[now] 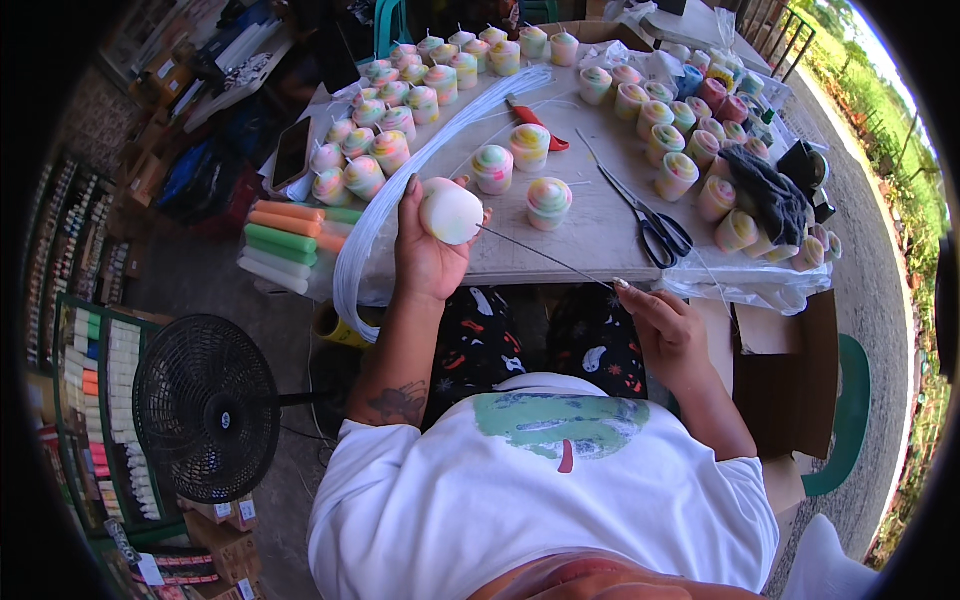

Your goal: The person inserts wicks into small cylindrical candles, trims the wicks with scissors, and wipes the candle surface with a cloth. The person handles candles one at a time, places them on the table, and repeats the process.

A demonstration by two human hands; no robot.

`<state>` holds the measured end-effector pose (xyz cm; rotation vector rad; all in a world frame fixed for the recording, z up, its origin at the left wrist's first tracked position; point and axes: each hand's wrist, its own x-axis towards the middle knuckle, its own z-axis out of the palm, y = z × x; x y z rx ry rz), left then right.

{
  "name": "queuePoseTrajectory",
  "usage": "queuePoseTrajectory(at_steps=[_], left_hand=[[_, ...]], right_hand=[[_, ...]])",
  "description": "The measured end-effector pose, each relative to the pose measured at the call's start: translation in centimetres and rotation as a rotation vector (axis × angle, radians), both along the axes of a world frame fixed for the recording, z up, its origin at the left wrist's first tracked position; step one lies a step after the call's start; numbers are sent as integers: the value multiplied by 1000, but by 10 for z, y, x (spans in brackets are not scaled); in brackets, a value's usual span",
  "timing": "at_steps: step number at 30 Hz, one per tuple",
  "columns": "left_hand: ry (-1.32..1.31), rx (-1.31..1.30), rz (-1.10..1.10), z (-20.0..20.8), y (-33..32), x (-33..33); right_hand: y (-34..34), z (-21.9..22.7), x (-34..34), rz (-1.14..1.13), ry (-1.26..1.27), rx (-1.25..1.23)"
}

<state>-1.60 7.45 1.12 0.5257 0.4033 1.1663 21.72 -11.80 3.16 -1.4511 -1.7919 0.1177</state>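
My left hand (pixel 428 252) is closed round a pale swirled candle (pixel 450 213), its flat whitish end turned toward me. Between the fingertips of my right hand (pixel 668 328) is a thin dark metal rod (pixel 550 258). The rod runs leftward, and its far tip meets the candle's right edge; whether it goes into the wax I cannot tell. Just beyond the left hand stand three loose pastel candles, the nearest a swirl-topped candle (pixel 549 204). Black-handled scissors (pixel 655 228) lie open on the table to the right. A long bundle of white wicks (pixel 398 190) curves past my left hand.
Wicked candles (pixel 395 120) crowd the table's back left; more candles (pixel 675 175) fill the right, beside a dark cloth (pixel 768 190). A red-handled tool (pixel 537 122) lies mid-table. Coloured sticks (pixel 285 240) and a phone (pixel 293 152) sit left. A black fan (pixel 207 408) stands lower left.
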Motion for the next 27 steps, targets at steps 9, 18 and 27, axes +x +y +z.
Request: queuePoseTrajectory(at_steps=[9, 18, 27], left_hand=[[82, 72, 103, -3, -1, 3], [430, 470, 169, -2, -22, 11], [329, 465, 62, -4, -40, 29]], right_hand=[[1, 6, -2, -23, -75, -14], [0, 17, -10, -36, -216, -74], [28, 11, -26, 71, 356, -208]])
